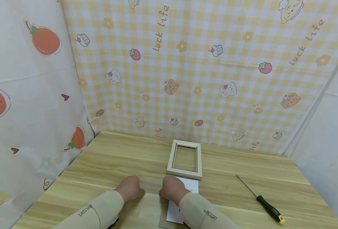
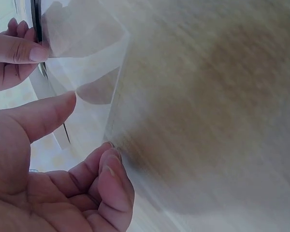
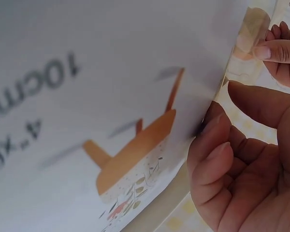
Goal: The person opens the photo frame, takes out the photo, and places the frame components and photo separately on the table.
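Both hands hold a clear, thin sheet (image 2: 87,43) between them, low over the table. My left hand (image 1: 130,187) pinches one edge of it between thumb and curled fingers, and the thumb's reflection shows in its surface. At the opposite edge my right hand (image 1: 173,189) pinches it in the same way. Beneath the right hand and wrist lies a white paper insert (image 1: 174,213), printed with size text and an orange drawing (image 3: 135,150) in the right wrist view. Just beyond it is a cream picture frame (image 1: 198,159), lying flat with the table showing through its opening.
A brown board (image 1: 163,220) peeks out from under the paper insert. On the right lies a screwdriver (image 1: 267,205) with a black and yellow handle, its tip pointing away. A checked curtain (image 1: 186,70) hangs behind the wooden table (image 1: 106,165), with white cloth (image 1: 34,95) at the left side.
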{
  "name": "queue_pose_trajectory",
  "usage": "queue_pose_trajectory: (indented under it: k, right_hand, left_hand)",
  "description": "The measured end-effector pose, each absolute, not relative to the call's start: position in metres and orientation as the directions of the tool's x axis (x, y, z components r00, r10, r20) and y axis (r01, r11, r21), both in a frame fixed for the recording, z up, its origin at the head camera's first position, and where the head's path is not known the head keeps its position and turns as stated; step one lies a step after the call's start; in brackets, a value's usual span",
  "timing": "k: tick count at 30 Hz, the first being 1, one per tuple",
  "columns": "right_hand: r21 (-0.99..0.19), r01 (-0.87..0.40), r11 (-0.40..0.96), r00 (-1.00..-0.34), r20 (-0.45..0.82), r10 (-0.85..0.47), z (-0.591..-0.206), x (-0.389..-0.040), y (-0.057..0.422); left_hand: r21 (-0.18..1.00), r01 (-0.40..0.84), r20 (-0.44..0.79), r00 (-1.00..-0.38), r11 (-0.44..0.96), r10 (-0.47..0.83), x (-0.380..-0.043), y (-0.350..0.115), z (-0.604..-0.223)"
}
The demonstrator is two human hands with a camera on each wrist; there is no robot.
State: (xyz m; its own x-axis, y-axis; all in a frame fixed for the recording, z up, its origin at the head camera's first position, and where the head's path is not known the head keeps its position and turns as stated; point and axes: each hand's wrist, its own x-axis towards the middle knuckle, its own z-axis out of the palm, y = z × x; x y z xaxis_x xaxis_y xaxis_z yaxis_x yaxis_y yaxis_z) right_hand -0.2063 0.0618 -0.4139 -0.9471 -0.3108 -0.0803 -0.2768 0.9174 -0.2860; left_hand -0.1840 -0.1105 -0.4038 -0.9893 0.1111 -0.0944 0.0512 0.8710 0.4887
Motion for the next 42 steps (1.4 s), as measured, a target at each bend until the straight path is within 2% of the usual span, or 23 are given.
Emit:
queue_pose_trajectory:
  k: [19, 25, 32, 37, 42]
  right_hand:
    - [-0.322, -0.278, 0.905, -0.947, -0.069, -0.315, -0.407, -0.204, 0.068]
    - [-0.392, -0.321, 0.862, -0.933, -0.025, -0.358, -0.403, -0.201, 0.077]
    - [-0.485, -0.287, 0.826, -0.930, -0.066, -0.362, -0.395, -0.197, 0.087]
    - [-0.510, -0.314, 0.800, -0.924, -0.030, -0.382, -0.389, -0.191, 0.095]
    - [-0.484, -0.382, 0.787, -0.911, 0.056, -0.408, -0.388, -0.189, 0.104]
  left_hand:
    - [0.464, 0.059, -0.093, -0.989, 0.884, 0.115, -0.183, -0.107, -0.400]
    - [0.477, 0.087, -0.068, -0.988, 0.874, 0.136, -0.181, -0.104, -0.399]
    - [0.528, 0.099, -0.061, -0.986, 0.843, 0.155, -0.180, -0.099, -0.398]
    - [0.532, 0.150, -0.017, -0.982, 0.833, 0.188, -0.180, -0.093, -0.398]
    - [0.550, 0.172, -0.010, -0.977, 0.817, 0.212, -0.181, -0.088, -0.402]
